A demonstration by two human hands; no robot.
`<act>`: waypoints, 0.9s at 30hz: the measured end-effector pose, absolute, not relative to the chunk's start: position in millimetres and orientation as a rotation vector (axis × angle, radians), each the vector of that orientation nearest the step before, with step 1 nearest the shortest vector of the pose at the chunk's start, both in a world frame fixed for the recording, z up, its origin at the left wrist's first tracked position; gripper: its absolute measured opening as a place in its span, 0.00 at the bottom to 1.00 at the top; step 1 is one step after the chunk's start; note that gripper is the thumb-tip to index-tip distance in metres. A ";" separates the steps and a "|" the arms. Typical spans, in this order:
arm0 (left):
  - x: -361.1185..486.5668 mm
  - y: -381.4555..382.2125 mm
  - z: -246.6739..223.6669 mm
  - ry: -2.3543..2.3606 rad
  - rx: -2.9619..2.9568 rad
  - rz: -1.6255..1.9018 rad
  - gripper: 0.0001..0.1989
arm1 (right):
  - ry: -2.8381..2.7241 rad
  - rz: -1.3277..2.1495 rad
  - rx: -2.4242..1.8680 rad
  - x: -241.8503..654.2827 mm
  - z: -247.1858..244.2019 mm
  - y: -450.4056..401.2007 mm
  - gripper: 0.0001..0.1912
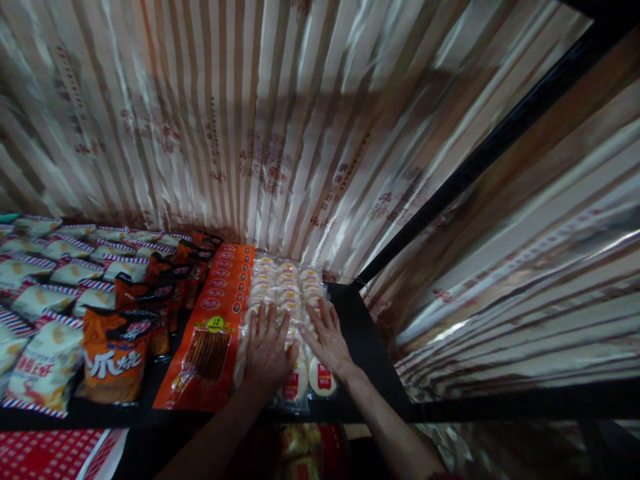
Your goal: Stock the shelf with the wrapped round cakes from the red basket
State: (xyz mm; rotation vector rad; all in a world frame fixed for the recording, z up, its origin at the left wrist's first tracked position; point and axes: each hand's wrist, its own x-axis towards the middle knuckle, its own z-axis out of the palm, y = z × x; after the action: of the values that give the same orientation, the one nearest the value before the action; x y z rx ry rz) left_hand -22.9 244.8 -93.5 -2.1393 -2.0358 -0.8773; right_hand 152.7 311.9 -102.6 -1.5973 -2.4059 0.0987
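Rows of round white snacks in clear wrappers [291,381] with red and yellow labels lie at the right part of a black shelf. My left hand [270,347] rests flat on the left rows, fingers spread and pointing away from me. On the right rows lies my right hand [327,337], also with its fingers apart. Neither hand is closed around anything. Directly left of the white snacks is a long orange package [213,320] with a window showing brown sticks.
Orange and black snack bags [115,360] stand in a row further left, beside several white bags with striped edges [47,367]. Striped plastic sheeting [280,120] hangs behind. A black post [475,160] slants up at the right. Below the shelf is a red checked item [45,453].
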 end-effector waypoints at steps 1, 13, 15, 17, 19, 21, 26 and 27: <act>-22.7 244.8 -93.9 -2.044 -2.136 -0.875 0.27 | -2.404 0.110 -1.597 152.1 -102.6 311.4 0.30; -22.1 244.8 -94.5 -2.071 -2.134 -0.892 0.27 | -2.395 0.111 -1.549 148.9 -105.5 314.3 0.30; -22.7 244.8 -93.0 -2.081 -2.147 -0.879 0.26 | -2.391 0.109 -1.543 148.5 -107.4 314.6 0.30; -23.5 244.7 -91.6 -2.089 -2.161 -0.865 0.26 | -2.383 0.110 -1.546 147.8 -109.1 315.1 0.30; -24.3 244.5 -90.6 -2.103 -2.159 -0.862 0.26 | -2.364 0.118 -1.551 146.6 -110.2 315.5 0.30; -25.4 244.4 -89.8 -2.116 -2.149 -0.861 0.26 | -2.358 0.124 -1.538 144.8 -110.0 315.8 0.30; -29.0 244.4 -87.6 -2.108 -2.150 -0.827 0.25 | -2.378 0.164 -1.529 139.6 -105.5 315.7 0.31; -29.5 244.5 -87.1 -2.102 -2.150 -0.828 0.25 | -2.378 0.172 -1.536 138.9 -104.8 315.7 0.31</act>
State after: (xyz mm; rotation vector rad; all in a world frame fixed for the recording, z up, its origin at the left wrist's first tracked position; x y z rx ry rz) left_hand -29.5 244.5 -87.1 -2.1505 -2.1022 -0.8285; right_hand 138.9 315.7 -104.8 -1.5360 -2.3775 0.1716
